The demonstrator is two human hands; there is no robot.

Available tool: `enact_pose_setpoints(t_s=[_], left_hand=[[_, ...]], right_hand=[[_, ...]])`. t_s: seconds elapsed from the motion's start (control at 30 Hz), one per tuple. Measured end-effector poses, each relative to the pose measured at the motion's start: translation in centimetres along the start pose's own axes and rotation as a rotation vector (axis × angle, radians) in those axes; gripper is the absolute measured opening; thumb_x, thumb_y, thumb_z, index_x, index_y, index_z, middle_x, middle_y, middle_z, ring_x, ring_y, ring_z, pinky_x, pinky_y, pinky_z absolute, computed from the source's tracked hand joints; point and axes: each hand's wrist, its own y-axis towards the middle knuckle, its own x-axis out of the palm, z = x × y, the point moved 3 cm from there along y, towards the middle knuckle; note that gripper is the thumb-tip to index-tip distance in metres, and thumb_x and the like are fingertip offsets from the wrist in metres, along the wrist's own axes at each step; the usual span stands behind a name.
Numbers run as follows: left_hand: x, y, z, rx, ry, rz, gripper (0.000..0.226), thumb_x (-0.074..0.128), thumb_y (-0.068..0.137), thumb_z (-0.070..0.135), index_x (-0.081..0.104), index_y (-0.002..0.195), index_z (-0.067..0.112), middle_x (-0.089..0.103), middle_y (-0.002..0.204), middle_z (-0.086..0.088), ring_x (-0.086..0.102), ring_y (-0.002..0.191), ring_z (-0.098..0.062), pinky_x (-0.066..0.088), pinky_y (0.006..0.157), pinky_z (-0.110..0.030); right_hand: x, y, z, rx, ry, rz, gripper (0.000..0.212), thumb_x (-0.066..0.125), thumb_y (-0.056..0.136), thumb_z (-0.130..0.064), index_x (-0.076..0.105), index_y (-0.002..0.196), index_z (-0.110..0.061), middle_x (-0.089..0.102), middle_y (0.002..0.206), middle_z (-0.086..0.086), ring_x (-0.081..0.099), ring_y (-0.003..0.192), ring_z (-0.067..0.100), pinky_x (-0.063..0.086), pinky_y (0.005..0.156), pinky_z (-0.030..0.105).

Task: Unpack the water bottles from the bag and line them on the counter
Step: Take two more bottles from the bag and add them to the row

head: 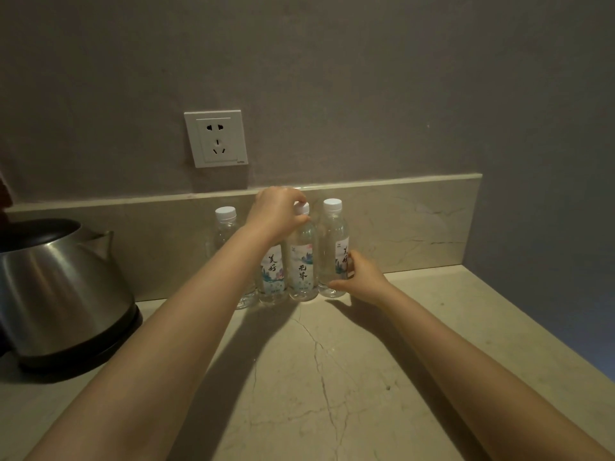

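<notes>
Four bottles [276, 274] stand upright in a row at the back of the bench [332, 377] — the left hand [279, 211] curled round the third bottle [303, 261] at its cap, the right hand [361, 277] clasped low on the end bottle [332, 241] just beside it — bag out of view.

The beige marble counter [332, 377] bears a steel electric kettle [63, 287] on its dark base at left and four upright water bottles [303, 271] lined along the backsplash [416, 227].

Head camera, facing down, close over counter [332, 377].
</notes>
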Motion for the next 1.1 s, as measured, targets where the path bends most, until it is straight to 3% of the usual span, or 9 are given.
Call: enact_pose_setpoints(t_s=[0.1, 0.33, 0.53, 0.67, 0.77, 0.87, 0.97, 1.1], left_hand=[[0.0, 0.0, -0.2, 0.017, 0.009, -0.004, 0.041, 0.068, 0.083, 0.034, 0.064, 0.12, 0.016, 0.065, 0.118, -0.003, 0.056, 0.112, -0.024, 0.041, 0.099, -0.041], [0.3, 0.0, -0.3, 0.029, 0.072, 0.031, 0.04, 0.064, 0.085, 0.039, 0.063, 0.12, 0.022, 0.064, 0.119, 0.001, 0.053, 0.114, -0.022, 0.034, 0.098, -0.04], [0.2, -0.4, 0.1, 0.018, 0.112, 0.033, 0.039, 0.061, 0.086, 0.041, 0.062, 0.12, 0.022, 0.062, 0.119, 0.001, 0.052, 0.115, -0.022, 0.032, 0.099, -0.043], [0.2, -1.5, 0.3, 0.016, 0.095, 0.077, 0.044, 0.059, 0.087, 0.041, 0.058, 0.123, 0.017, 0.059, 0.126, -0.002, 0.048, 0.12, -0.022, 0.031, 0.102, -0.042], [-0.4, -2.8, 1.5, 0.056, -0.051, 0.252, 0.04, 0.058, 0.089, 0.031, 0.058, 0.124, 0.012, 0.057, 0.126, -0.005, 0.047, 0.12, -0.021, 0.033, 0.101, -0.037], [-0.5, -4.3, 4.4, 0.089, -0.335, 0.35, 0.025, 0.06, 0.089, 0.021, 0.066, 0.108, 0.006, 0.064, 0.109, -0.007, 0.055, 0.104, -0.019, 0.039, 0.09, -0.026], [1.2, -5.8, 8.4, 0.064, -0.634, 0.259, 0.017, 0.06, 0.088, 0.016, 0.068, 0.1, 0.008, 0.066, 0.101, -0.005, 0.058, 0.092, -0.013, 0.045, 0.079, -0.022], [5.2, -7.5, 16.2, -0.032, -1.002, 0.04, 0.012, 0.06, 0.087, 0.012, 0.068, 0.094, 0.009, 0.068, 0.093, -0.007, 0.059, 0.084, -0.015, 0.048, 0.082, -0.029]], right_hand=[[-0.1, 0.2, 0.1, -0.003, 0.005, 0.043, 0.061, 0.083, 0.067, -0.028, 0.052, 0.118, -0.017, 0.066, 0.112, 0.0, 0.062, 0.096, 0.015, 0.053, 0.086, 0.035], [1.2, -0.8, -0.3, 0.02, -0.088, 0.237, 0.053, 0.08, 0.068, -0.042, 0.045, 0.099, -0.017, 0.065, 0.096, -0.001, 0.063, 0.085, 0.02, 0.054, 0.069, 0.036], [1.1, -0.8, -0.5, 0.041, -0.108, 0.193, 0.058, 0.08, 0.068, -0.042, 0.042, 0.103, -0.015, 0.064, 0.104, 0.003, 0.063, 0.092, 0.023, 0.053, 0.072, 0.038], [0.0, -1.1, -0.6, 0.094, -0.046, 0.139, 0.073, 0.076, 0.068, -0.052, 0.042, 0.119, -0.013, 0.062, 0.112, 0.003, 0.061, 0.101, 0.025, 0.045, 0.072, 0.032], [-2.0, -2.1, -1.6, 0.073, 0.024, 0.236, 0.065, 0.066, 0.077, -0.054, 0.044, 0.125, -0.016, 0.061, 0.101, -0.003, 0.063, 0.085, 0.018, 0.051, 0.066, 0.032], [-5.2, -3.9, -2.9, -0.007, 0.12, 0.369, 0.028, 0.061, 0.083, -0.044, 0.058, 0.098, -0.021, 0.065, 0.084, -0.004, 0.062, 0.072, 0.012, 0.051, 0.062, 0.033], [-8.6, -7.3, -2.8, -0.02, 0.27, 0.475, 0.014, 0.061, 0.08, -0.035, 0.057, 0.069, -0.025, 0.068, 0.071, 0.002, 0.067, 0.066, 0.022, 0.056, 0.073, 0.046], [-13.6, -14.6, 0.2, 0.053, 0.286, 0.731, 0.014, 0.057, 0.065, -0.042, 0.058, 0.063, -0.028, 0.065, 0.059, -0.004, 0.067, 0.056, 0.015, 0.058, 0.069, 0.043]])
